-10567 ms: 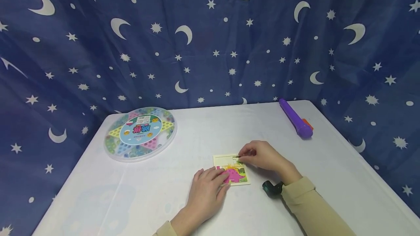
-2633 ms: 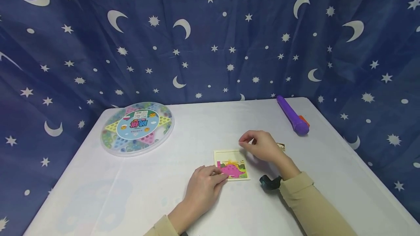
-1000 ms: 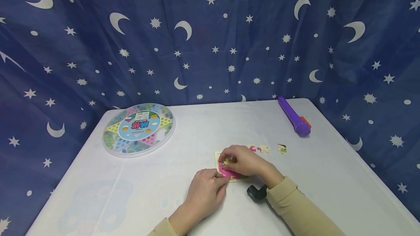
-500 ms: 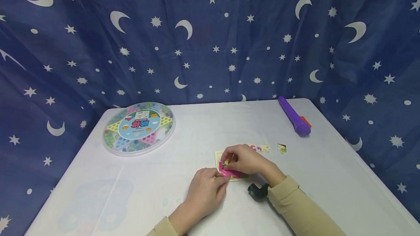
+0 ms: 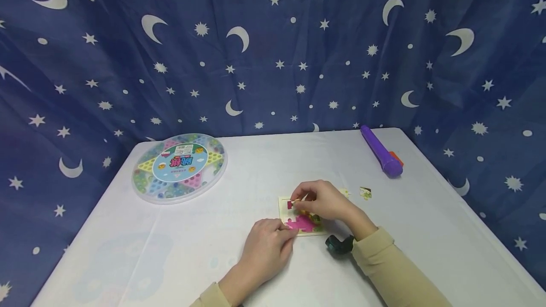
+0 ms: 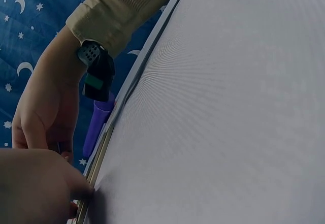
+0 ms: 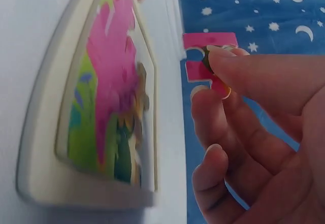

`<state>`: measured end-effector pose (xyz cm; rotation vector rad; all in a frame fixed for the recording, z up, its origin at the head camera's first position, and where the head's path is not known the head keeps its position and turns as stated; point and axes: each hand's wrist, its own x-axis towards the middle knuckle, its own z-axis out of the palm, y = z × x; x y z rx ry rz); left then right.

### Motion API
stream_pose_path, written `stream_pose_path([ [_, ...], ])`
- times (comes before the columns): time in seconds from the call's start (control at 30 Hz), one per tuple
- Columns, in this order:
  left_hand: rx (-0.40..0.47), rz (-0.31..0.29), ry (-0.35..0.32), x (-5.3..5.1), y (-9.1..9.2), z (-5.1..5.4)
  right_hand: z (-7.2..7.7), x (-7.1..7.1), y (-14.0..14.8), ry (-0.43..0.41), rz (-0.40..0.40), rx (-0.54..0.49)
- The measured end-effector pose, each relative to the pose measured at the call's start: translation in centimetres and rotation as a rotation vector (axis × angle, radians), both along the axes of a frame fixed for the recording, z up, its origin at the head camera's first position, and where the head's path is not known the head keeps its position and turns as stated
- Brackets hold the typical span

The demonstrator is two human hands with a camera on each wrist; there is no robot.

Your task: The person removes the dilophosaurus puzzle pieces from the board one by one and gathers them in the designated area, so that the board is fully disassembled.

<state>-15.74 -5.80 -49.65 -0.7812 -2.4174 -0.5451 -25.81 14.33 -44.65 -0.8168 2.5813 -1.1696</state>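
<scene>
The wooden jigsaw puzzle board (image 5: 283,209) lies on the table with part of a pink dinosaur picture (image 5: 302,223) in it. Along its far part, bare cream backing shows. My left hand (image 5: 268,248) holds the board's near left corner, thumb along the edge and fingers on top. Just above the board, my right hand (image 5: 326,200) pinches a pink puzzle piece (image 7: 199,71) between thumb and fingers. In the right wrist view this piece stands clear of the board. Loose puzzle pieces (image 5: 365,193) lie to the right, some hidden behind the right hand.
A round Chinese checkers set (image 5: 181,167) stands at the back left. A purple toy microphone (image 5: 381,152) lies at the back right, with an orange thing (image 5: 396,158) beside it. A blue star-and-moon curtain (image 5: 264,51) hangs behind the white table (image 5: 170,259).
Ten seconds ago green pieces still sat in the board's far right; now loose pieces lie right of it. Over the last second, my right hand has lifted a pink piece out. The left stays put.
</scene>
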Motion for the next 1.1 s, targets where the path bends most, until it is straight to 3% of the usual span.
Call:
stream_pose_path([
  [0.23, 0.063, -0.018, -0.016, 0.1, -0.4, -0.4, -0.6, 0.6, 1.6, -0.008, -0.051, -0.01],
  [0.5, 0.056, -0.005, -0.054, 0.2, -0.2, -0.2, -1.1, 1.3, 4.7, 0.03, -0.205, -0.014],
  [0.8, 0.021, 0.022, -0.053, 0.3, 0.0, -0.2, -1.4, 1.5, 7.6, -0.079, -0.366, 0.008],
  [1.1, 0.01, 0.033, -0.076, 0.3, -0.1, -0.1, -2.2, 1.2, 8.6, -0.106, -0.406, 0.041],
])
